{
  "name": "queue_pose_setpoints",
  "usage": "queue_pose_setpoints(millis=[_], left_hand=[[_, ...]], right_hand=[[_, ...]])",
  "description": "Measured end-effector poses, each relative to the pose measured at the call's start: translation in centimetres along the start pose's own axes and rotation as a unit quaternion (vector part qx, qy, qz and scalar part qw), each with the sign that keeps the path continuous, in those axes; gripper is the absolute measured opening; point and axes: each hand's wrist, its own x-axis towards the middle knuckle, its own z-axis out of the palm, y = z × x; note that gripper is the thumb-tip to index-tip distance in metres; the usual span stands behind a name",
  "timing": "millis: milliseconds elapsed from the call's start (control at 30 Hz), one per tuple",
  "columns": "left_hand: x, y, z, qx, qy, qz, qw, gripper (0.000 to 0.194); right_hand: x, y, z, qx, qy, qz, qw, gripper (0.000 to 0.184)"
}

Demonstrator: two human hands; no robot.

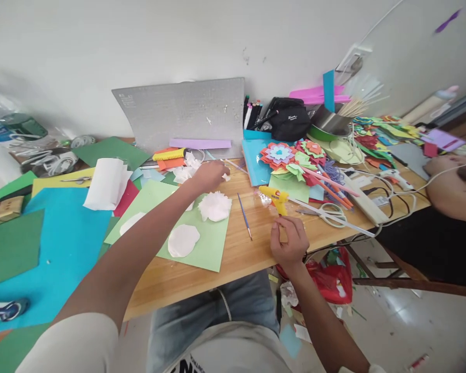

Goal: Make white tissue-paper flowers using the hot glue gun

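Note:
My left hand (210,176) reaches over the table with its fingers pinched around a small scrap of white paper (226,177). Crumpled white paper (186,168) lies just beside it. Below it, a ruffled white paper flower (215,206) and a flat white paper disc (183,241) rest on a light green sheet (213,254). My right hand (290,241) is closed at the lower end of the handle of a yellow glue gun (275,195), with a long glue stick (334,217) jutting out behind. Between my hands lies a thin blue paintbrush (244,215).
Scissors (333,214) and layered paper flowers (278,155) lie to the right, near a power strip (363,197) with cords. Coloured sheets (70,228) and folded white paper (106,184) cover the left. A grey board (182,111) leans on the wall. Another person's arm (450,186) is at far right.

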Motion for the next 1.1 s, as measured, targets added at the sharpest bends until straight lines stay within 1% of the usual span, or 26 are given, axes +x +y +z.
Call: queue_pose_setpoints(millis=[100,200,267,333,400,467,500,533,600,633,700,800,867,933,1000,1067,1100], left_hand=[[1.2,0.0,0.7,0.014,-0.014,0.030,0.999,0.030],[1.9,-0.1,1.3,0.016,-0.024,0.035,0.999,0.028],[2.1,-0.2,1.5,-0.001,-0.015,0.031,0.999,0.026],[1.7,0.0,1.2,-0.041,0.016,0.014,0.999,0.025],[0.5,0.5,0.4,-0.116,0.064,-0.017,0.991,0.022],[-1.4,1.6,-0.6,-0.232,0.101,-0.051,0.966,0.017],[-2.6,2.2,-1.1,-0.300,0.104,-0.081,0.945,0.016],[-3.9,2.8,-1.6,-0.360,0.089,-0.111,0.922,0.018],[-6.3,4.1,-2.4,-0.429,0.069,-0.161,0.886,0.020],[-7.4,4.7,-2.6,-0.444,0.073,-0.178,0.875,0.020],[-9.2,5.5,-2.7,-0.460,0.079,-0.195,0.863,0.019],[-10.6,6.1,-2.6,-0.470,0.071,-0.195,0.858,0.018],[-11.0,6.2,-2.4,-0.472,0.062,-0.190,0.859,0.019],[-11.2,6.1,-2.2,-0.470,0.057,-0.186,0.861,0.020],[-11.5,6.1,-2.2,-0.469,0.065,-0.189,0.860,0.022],[-12.0,6.1,-2.1,-0.473,0.082,-0.202,0.854,0.028],[-12.3,6.2,-2.1,-0.476,0.090,-0.213,0.849,0.032]], right_hand=[[0.0,0.2,0.0,0.013,0.000,-0.011,1.000,0.014],[0.0,0.4,0.1,0.026,-0.006,-0.017,1.000,0.016],[0.0,0.3,0.1,0.033,-0.008,-0.015,0.999,0.016],[0.1,-0.1,0.0,0.048,-0.007,-0.001,0.999,0.016],[0.4,-0.9,-0.2,0.073,-0.018,0.031,0.997,0.015],[1.2,-2.1,-0.2,0.112,-0.048,0.072,0.990,0.014],[1.8,-2.8,-0.1,0.136,-0.070,0.089,0.984,0.013],[2.4,-3.6,0.2,0.160,-0.088,0.107,0.977,0.013],[3.8,-4.9,1.0,0.201,-0.122,0.131,0.963,0.013],[4.4,-5.5,1.5,0.214,-0.134,0.137,0.958,0.013],[5.4,-6.5,2.6,0.234,-0.164,0.148,0.947,0.016],[5.9,-7.5,3.9,0.267,-0.202,0.165,0.928,0.020],[5.9,-8.0,4.3,0.292,-0.216,0.172,0.916,0.018],[5.8,-8.3,4.4,0.309,-0.220,0.171,0.910,0.017],[5.7,-8.6,4.4,0.318,-0.214,0.180,0.906,0.018],[5.6,-8.7,4.5,0.334,-0.199,0.219,0.895,0.018],[5.5,-8.7,4.6,0.349,-0.192,0.248,0.883,0.019]])
